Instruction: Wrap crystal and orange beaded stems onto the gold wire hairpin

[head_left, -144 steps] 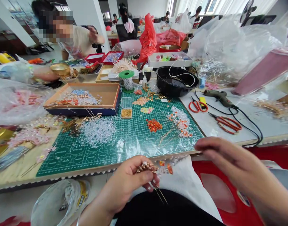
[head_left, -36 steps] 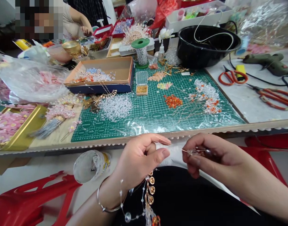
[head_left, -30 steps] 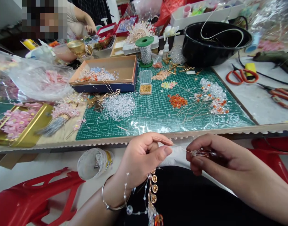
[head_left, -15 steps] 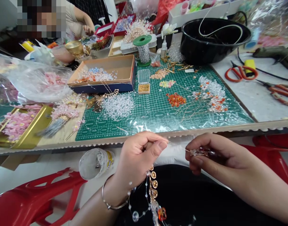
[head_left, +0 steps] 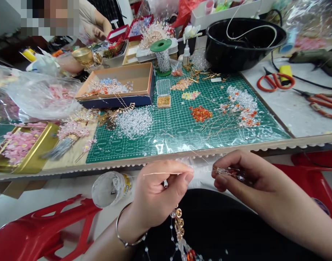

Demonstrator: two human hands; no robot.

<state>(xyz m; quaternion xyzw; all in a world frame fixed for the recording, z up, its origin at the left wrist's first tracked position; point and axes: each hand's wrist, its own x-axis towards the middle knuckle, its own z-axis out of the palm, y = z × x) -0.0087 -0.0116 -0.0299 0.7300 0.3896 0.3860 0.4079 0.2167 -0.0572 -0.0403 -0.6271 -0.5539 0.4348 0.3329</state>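
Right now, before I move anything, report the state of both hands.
Left hand: closed, pinching a thin wire, with a beaded ornament hanging below.
Right hand: closed, holding a small bunch of clear beads.

Gap between hands [head_left: 162,194] [head_left: 259,185], table edge [head_left: 304,140] ahead

The table [head_left: 57,165] carried a green cutting mat [head_left: 179,132]; left of the mat lay a gold tin [head_left: 37,152], right of it red-handled scissors [head_left: 274,80], at its far-right corner a black basin [head_left: 233,54].

Head-worn view, facing forward and down, close
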